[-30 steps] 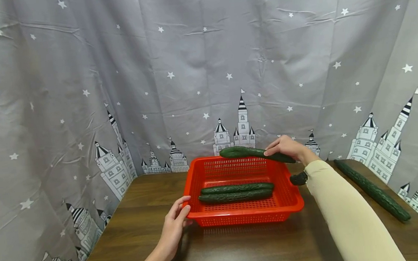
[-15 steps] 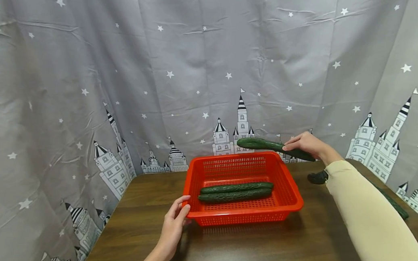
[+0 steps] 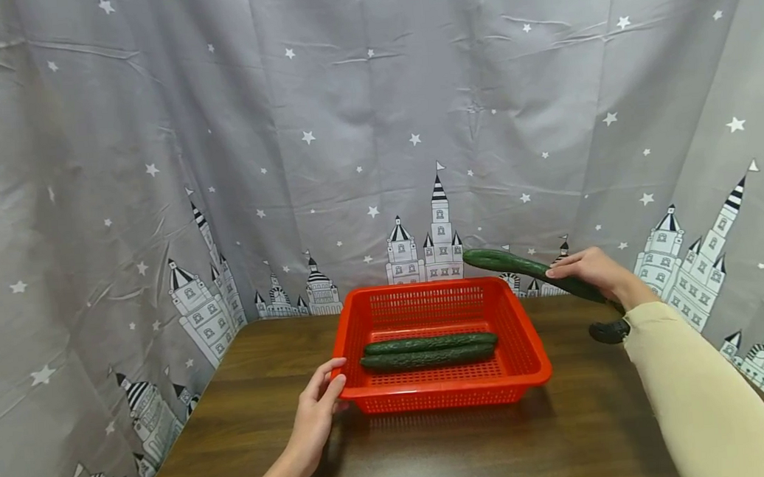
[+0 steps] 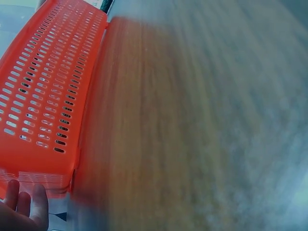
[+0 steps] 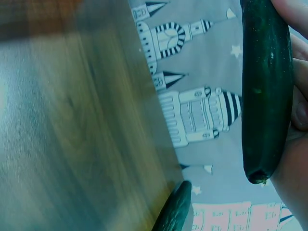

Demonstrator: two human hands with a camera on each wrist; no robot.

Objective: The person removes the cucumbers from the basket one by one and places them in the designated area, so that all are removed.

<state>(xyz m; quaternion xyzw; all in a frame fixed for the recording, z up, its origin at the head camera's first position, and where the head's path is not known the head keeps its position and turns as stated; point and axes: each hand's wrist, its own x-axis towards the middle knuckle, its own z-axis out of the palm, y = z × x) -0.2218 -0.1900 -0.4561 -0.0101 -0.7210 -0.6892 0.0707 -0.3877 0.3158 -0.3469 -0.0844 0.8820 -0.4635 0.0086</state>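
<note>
My right hand [image 3: 590, 272] pinches a long green cucumber [image 3: 503, 261] and holds it tilted in the air, back right of a red plastic basket [image 3: 446, 387]. In the right wrist view the held cucumber [image 5: 267, 86] runs across the fingers, its stem end downward. Two more cucumbers [image 3: 430, 356] lie side by side on the basket's floor. My left hand [image 3: 316, 413] grips the basket's front left corner, thumb on the rim and fingers along the side. Its fingertips [image 4: 39, 202] show at the basket's wall in the left wrist view.
Another cucumber [image 5: 174, 209] lies near the wooden table's [image 3: 264, 365] far right edge; my right sleeve [image 3: 698, 386] hides it in the head view. Behind the table hangs a grey curtain [image 3: 345, 86] printed with stars and castles.
My right hand has carried its cucumber rightward, from above the basket's back right corner to beyond its right side. The left hand and the basket have stayed in place.
</note>
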